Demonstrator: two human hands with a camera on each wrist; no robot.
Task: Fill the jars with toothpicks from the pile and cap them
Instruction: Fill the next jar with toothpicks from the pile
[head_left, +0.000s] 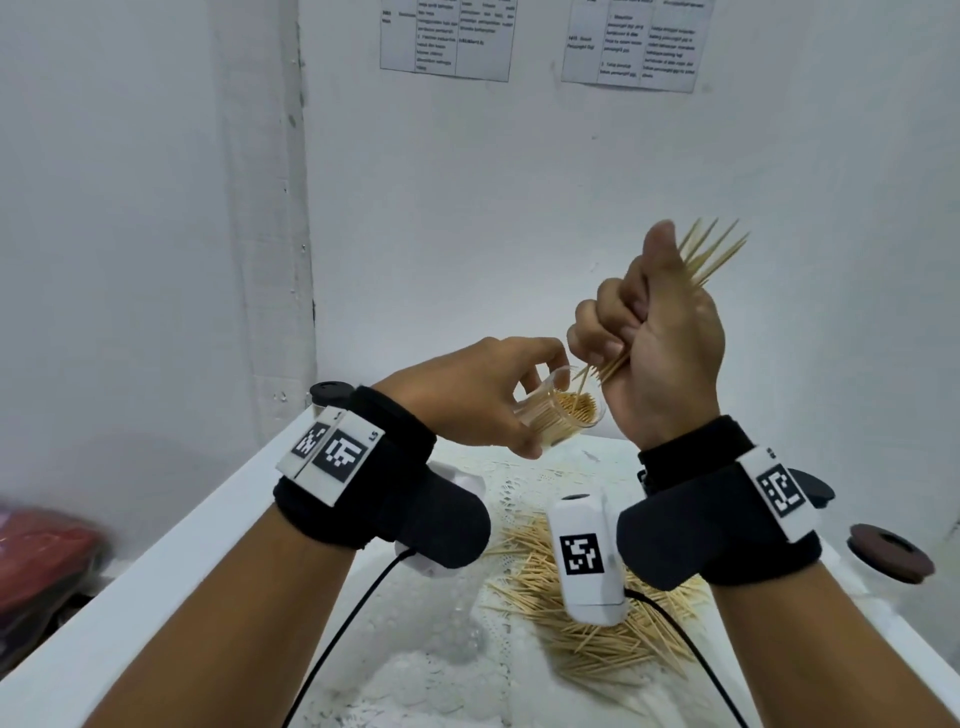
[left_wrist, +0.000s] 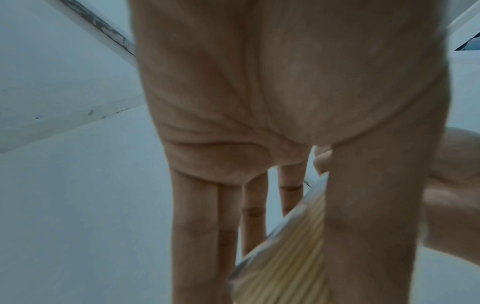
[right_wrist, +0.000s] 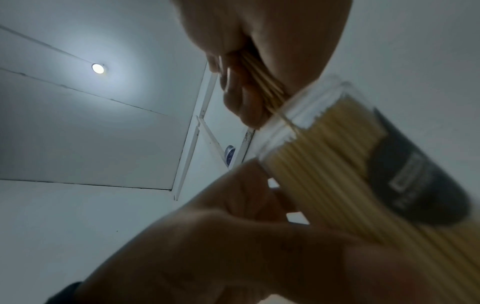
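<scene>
Wooden toothpicks, pale and thin, lie in a loose pile (head_left: 597, 618) on the white surface (head_left: 171, 566), directly below both wrists. The black wrist bands and the white tagged camera housings stand in front of the pile and cover its middle. A dark red ring-shaped cap (head_left: 889, 552) rests on the surface at the right edge, well apart from the pile. A black round cap (head_left: 332, 391) sits at the far left rim, behind the left wrist. Two printed paper sheets (head_left: 447, 39) hang on the white wall.

The left hand (head_left: 467, 397) grips a clear plastic jar (head_left: 563, 418), tilted with its mouth toward the right hand; its fingers (left_wrist: 197, 226) wrap the wall. The jar is held above the surface and is nearly full of toothpicks. The right hand (head_left: 657, 343) is closed in a fist around a bundle of toothpicks (head_left: 709, 254), whose lower tips reach the jar mouth.

The jar's base is hidden by the left palm. A dark label on the jar wall is too blurred to read in the right wrist view.
</scene>
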